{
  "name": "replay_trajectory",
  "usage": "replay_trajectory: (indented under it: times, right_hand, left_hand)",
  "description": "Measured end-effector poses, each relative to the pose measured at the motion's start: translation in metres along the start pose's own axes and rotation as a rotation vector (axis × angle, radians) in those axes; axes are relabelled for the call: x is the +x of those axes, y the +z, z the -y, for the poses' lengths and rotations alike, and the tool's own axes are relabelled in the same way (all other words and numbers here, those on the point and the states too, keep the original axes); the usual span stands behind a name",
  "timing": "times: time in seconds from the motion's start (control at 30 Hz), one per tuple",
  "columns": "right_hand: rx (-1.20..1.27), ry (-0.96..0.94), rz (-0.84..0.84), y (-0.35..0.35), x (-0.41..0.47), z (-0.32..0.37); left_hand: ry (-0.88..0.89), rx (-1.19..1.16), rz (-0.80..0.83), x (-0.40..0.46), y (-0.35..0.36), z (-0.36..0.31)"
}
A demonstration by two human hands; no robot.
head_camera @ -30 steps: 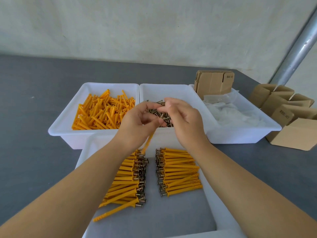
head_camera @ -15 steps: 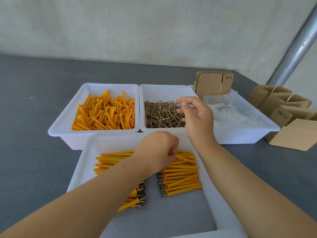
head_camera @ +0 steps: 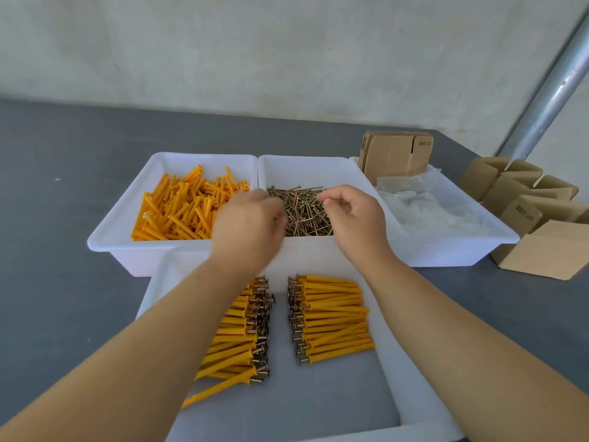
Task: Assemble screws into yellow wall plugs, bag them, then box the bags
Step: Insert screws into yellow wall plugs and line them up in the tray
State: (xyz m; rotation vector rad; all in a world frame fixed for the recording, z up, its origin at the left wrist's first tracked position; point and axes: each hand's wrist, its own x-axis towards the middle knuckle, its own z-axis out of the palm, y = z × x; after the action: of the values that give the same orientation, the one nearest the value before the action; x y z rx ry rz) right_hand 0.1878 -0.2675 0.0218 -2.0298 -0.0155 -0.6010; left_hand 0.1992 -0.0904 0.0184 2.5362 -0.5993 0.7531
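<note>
Loose yellow wall plugs [head_camera: 181,208] fill the left white bin [head_camera: 105,244]. Beside it, the middle bin [head_camera: 306,161] holds a pile of brass screws [head_camera: 302,215]. My left hand [head_camera: 248,224] is blurred, over the wall between these two bins; its fingers are hidden behind its back. My right hand [head_camera: 353,218] hovers over the screws with curled fingers, thumb and forefinger pinching a screw at the top of the pile. In the near tray [head_camera: 153,291], plugs with screws in them lie in a left row [head_camera: 242,333] and a right row [head_camera: 331,317], screw heads facing the gap.
The right bin [head_camera: 497,237] holds clear plastic bags [head_camera: 446,215] and a stack of flat cardboard [head_camera: 395,154]. Folded cardboard boxes [head_camera: 526,202] and an open box [head_camera: 548,250] stand on the grey table at the right. A metal pole [head_camera: 548,90] rises behind them.
My left hand has moved up from the near tray, where it laid a plug, to the bins. My right hand has come down onto the screw pile and its fingers have closed.
</note>
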Motion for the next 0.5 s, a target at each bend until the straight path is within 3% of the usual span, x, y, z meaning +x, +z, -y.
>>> replay_trajectory:
  times: [0.07, 0.17, 0.27, 0.43, 0.5]
  right_hand:
    - [-0.147, 0.044, 0.123, 0.003, 0.006, -0.003]
    - [-0.529, 0.091, 0.421, 0.012, 0.015, -0.005]
    - [-0.693, 0.133, 0.564, 0.024, 0.029, -0.001]
    - [-0.938, 0.316, 0.851, 0.033, 0.058, 0.002]
    - [-0.992, 0.340, 0.892, 0.036, 0.062, 0.002]
  left_hand:
    - [-0.239, 0.145, 0.063, 0.003, -0.002, 0.025]
    - [-0.542, 0.249, 0.381, 0.004, -0.003, 0.042]
    - [-0.577, 0.327, 0.552, 0.008, -0.002, 0.043]
    - [-0.611, 0.323, 0.593, 0.008, -0.003, 0.043]
    - [-0.643, 0.315, 0.598, 0.008, -0.005, 0.042]
